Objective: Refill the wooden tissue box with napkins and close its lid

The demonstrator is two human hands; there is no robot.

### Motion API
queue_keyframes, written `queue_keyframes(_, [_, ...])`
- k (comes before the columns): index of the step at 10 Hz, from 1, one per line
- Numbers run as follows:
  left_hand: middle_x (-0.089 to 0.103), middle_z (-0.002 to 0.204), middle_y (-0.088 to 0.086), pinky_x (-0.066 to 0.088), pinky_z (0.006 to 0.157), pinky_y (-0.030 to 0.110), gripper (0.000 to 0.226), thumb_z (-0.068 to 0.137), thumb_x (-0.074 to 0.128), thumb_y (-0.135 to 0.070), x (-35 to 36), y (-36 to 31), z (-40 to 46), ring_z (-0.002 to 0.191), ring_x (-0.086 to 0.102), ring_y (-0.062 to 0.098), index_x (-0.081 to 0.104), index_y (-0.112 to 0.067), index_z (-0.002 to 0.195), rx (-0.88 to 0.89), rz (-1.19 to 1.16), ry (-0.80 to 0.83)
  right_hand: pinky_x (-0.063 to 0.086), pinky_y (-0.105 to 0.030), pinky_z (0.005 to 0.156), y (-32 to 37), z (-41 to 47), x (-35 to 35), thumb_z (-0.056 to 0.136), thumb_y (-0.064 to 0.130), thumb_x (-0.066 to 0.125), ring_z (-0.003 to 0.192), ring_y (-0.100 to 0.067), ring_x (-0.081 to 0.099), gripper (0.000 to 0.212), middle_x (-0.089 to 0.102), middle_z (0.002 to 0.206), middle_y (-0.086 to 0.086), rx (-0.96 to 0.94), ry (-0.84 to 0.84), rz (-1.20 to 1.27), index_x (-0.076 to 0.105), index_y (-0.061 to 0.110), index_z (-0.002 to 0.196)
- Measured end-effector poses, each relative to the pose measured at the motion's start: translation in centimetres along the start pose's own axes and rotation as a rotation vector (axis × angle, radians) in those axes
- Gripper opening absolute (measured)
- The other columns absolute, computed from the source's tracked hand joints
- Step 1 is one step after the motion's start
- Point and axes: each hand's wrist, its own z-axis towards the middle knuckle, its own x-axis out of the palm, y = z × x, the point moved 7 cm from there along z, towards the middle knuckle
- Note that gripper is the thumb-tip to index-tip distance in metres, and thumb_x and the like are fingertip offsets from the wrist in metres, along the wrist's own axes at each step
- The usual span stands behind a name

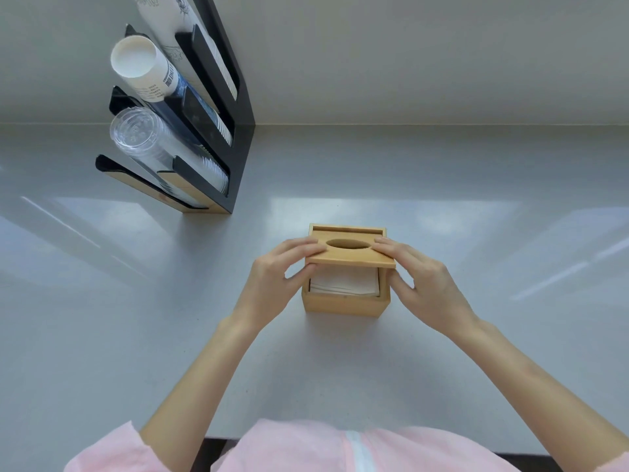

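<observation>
A square wooden tissue box [343,304] stands on the grey counter in front of me. White napkins [345,284] lie stacked inside it, showing through the open near part. The wooden lid [350,255], with an oval slot, sits tilted over the box, its far end near the back groove and its near edge raised above the front wall. My left hand [277,274] grips the lid's left edge. My right hand [417,275] grips its right edge.
A black cup dispenser rack [218,137] stands at the back left, holding a stack of paper cups [146,68] and a stack of clear plastic cups [146,141]. The grey counter [442,206] meets a wall behind. The counter's front edge is near my body.
</observation>
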Motion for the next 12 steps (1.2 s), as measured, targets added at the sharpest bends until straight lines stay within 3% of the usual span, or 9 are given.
queue_keyframes(2, [0.056, 0.123, -0.005, 0.030, 0.098, 0.001, 0.040, 0.082, 0.051, -0.033, 1.1, 0.5, -2.0, 0.117, 0.047, 0.009, 0.067, -0.013, 0.114, 0.030, 0.095, 0.066, 0.016, -0.012, 0.111, -0.3, -1.3, 1.5, 0.085, 0.047, 0.034, 0.134, 0.009, 0.023, 0.059, 0.032, 0.141, 0.019, -0.006, 0.154, -0.021, 0.044, 0.020, 0.137])
queue_keyframes(4, [0.058, 0.128, 0.006, 0.030, 0.105, 0.008, 0.048, 0.089, 0.045, -0.046, 2.0, 1.1, -3.4, 0.120, 0.046, 0.011, 0.064, -0.011, 0.116, 0.026, 0.099, 0.092, 0.006, 0.001, 0.107, -0.8, -2.1, 2.3, 0.084, 0.048, 0.035, 0.129, 0.030, 0.002, 0.060, 0.024, 0.144, 0.024, -0.001, 0.205, -0.032, 0.040, 0.026, 0.139])
queue_keyframes(5, [0.058, 0.129, 0.007, 0.032, 0.106, 0.019, 0.054, 0.092, 0.035, -0.049, 2.6, 1.2, -3.9, 0.123, 0.044, 0.012, 0.063, -0.010, 0.117, 0.056, 0.155, 0.097, 0.009, -0.005, 0.108, -1.1, -2.3, 2.6, 0.084, 0.047, 0.036, 0.128, 0.031, 0.000, 0.060, 0.024, 0.144, 0.023, -0.014, 0.220, -0.052, 0.040, 0.026, 0.139])
queue_keyframes(7, [0.061, 0.127, 0.006, 0.042, 0.098, 0.028, 0.055, 0.092, 0.030, -0.049, 2.7, 1.7, -4.0, 0.124, 0.043, 0.011, 0.066, -0.013, 0.114, 0.077, 0.232, 0.055, 0.009, -0.009, 0.108, -1.3, -2.1, 2.6, 0.083, 0.047, 0.036, 0.134, 0.022, 0.002, 0.060, 0.025, 0.145, 0.021, -0.036, 0.219, -0.110, 0.041, 0.025, 0.139])
queue_keyframes(8, [0.061, 0.128, 0.004, 0.043, 0.096, 0.027, 0.056, 0.092, 0.029, -0.051, 2.8, 1.7, -4.2, 0.124, 0.042, 0.009, 0.066, -0.015, 0.113, 0.086, 0.249, 0.040, 0.008, -0.011, 0.109, -1.3, -2.1, 2.6, 0.083, 0.044, 0.038, 0.137, 0.004, 0.015, 0.059, 0.029, 0.144, 0.016, -0.065, 0.210, -0.141, 0.043, 0.021, 0.138])
queue_keyframes(10, [0.063, 0.125, 0.004, 0.044, 0.094, 0.026, 0.054, 0.092, 0.030, -0.050, 2.8, 1.6, -4.3, 0.124, 0.043, 0.009, 0.068, -0.015, 0.111, 0.118, 0.280, 0.015, 0.007, -0.012, 0.109, -1.2, -2.2, 2.4, 0.083, 0.043, 0.039, 0.137, -0.003, 0.018, 0.060, 0.030, 0.143, 0.015, -0.102, 0.200, -0.157, 0.044, 0.020, 0.137])
queue_keyframes(11, [0.065, 0.122, 0.002, 0.047, 0.091, 0.027, 0.047, 0.090, 0.039, -0.047, 2.4, 1.4, -4.1, 0.121, 0.046, 0.008, 0.069, -0.017, 0.110, 0.136, 0.295, -0.007, 0.014, -0.015, 0.111, -1.0, -2.2, 2.1, 0.081, 0.047, 0.039, 0.135, -0.003, 0.025, 0.061, 0.037, 0.144, 0.012, -0.097, 0.196, -0.144, 0.048, 0.019, 0.135])
queue_keyframes(12, [0.065, 0.123, 0.002, 0.043, 0.093, 0.027, 0.042, 0.087, 0.044, -0.037, 1.7, 0.8, -2.6, 0.122, 0.049, 0.010, 0.064, -0.015, 0.117, 0.104, 0.328, -0.025, 0.027, -0.035, 0.113, -0.2, -0.6, 1.1, 0.083, 0.044, 0.046, 0.136, -0.015, 0.038, 0.054, 0.051, 0.140, 0.000, -0.045, 0.131, -0.163, 0.053, 0.018, 0.130])
